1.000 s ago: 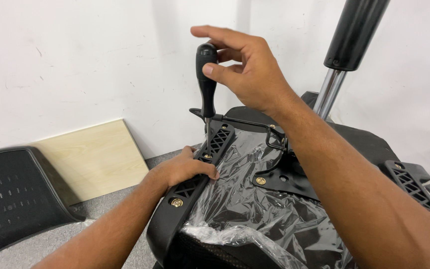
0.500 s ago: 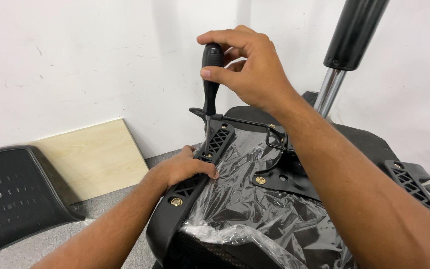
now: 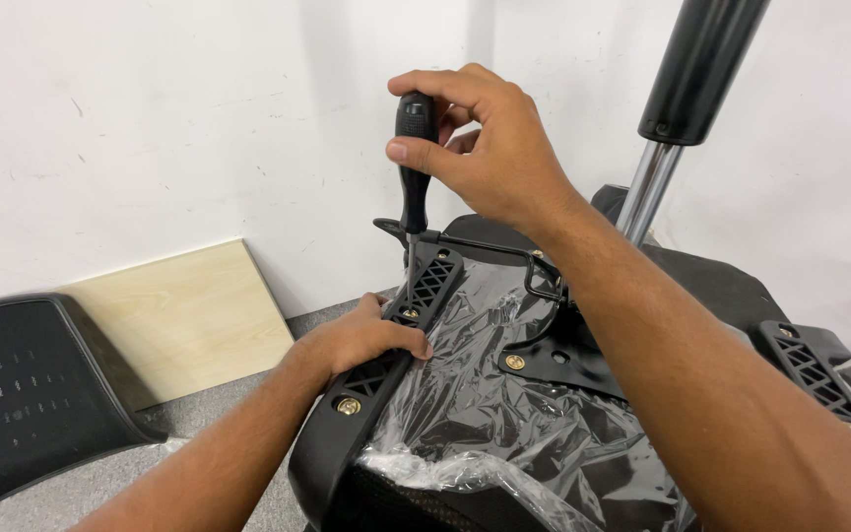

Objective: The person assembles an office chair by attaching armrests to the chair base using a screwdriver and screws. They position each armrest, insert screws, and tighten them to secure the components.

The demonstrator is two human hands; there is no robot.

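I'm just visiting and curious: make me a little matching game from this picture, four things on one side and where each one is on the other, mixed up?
Things:
1. screwdriver
2. left hand
3. wooden board
4. shiny metal post

Places:
A. leaning on the white wall, by the floor
B. upright in the right hand, tip down at a bracket screw
C. rising behind the right forearm, topped by a black cylinder
D. resting on the black latticed bracket beside the plastic wrap

Pairs: 1-B, 2-D, 3-A, 4-C

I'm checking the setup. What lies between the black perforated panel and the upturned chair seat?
In the head view: a pale wooden board leaning on the wall, over grey carpet.
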